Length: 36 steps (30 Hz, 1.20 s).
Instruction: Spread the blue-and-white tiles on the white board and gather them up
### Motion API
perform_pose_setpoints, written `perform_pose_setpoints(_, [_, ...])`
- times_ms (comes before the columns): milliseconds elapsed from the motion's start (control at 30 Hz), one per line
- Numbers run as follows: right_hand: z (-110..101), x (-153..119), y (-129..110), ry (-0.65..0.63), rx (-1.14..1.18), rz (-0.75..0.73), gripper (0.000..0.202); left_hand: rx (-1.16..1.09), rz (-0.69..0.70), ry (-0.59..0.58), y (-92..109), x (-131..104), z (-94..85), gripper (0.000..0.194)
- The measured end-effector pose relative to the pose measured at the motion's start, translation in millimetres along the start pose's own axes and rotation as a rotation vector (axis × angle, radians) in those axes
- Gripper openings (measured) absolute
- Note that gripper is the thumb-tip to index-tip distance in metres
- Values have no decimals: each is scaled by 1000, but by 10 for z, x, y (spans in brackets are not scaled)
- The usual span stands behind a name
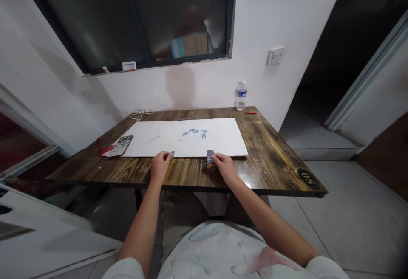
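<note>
A long white board [219,139] lies flat on the dark wooden table. Several small blue-edged pieces [196,131], perhaps stickers, lie in a broken arc near its middle, with a few thin dark marks to the left. At the board's near edge, my left hand [160,164] pinches a small blue-and-grey piece [173,154] between thumb and fingertips. To the right, my right hand [225,166] is closed on a larger blue patterned piece [210,155], held upright like a small sheet. What is printed on either piece is too small to read.
A phone [124,145] in a patterned case with a red strap rests on the board's left end. Toward the back of the wooden table [277,164] are a white cable [140,113], a water bottle [241,96] and a red pen-like stick [250,112].
</note>
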State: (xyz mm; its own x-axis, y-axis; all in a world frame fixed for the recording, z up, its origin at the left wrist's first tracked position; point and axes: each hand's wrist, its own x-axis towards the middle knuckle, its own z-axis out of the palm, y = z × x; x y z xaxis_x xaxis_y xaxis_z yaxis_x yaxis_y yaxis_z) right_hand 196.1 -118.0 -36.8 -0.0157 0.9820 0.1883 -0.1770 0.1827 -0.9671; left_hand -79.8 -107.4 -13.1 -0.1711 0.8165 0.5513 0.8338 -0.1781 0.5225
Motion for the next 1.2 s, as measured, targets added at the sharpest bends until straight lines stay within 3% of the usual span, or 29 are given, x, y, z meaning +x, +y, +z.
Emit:
perform_pose_setpoints(233, [4,9,36,-5,-9,-1,37,-344,-218,-28,43,-47,-21,33])
perform_pose_setpoints(400, [7,16,27,-9,-25,9,36,-703,-319,-88,362,-221,100,33])
perform_pose_setpoints(533, [11,12,3,-28,-52,12,38,-864,-353,-169,680,-344,224,33])
perform_pose_setpoints(767, [10,-16,-56,-77,-88,3,36,-860,-314,-323,1022,-378,386,30])
perform_pose_setpoints(1200, [27,-23,-96,-119,-94,-3,35,-792,-301,-192,1077,-407,656,31])
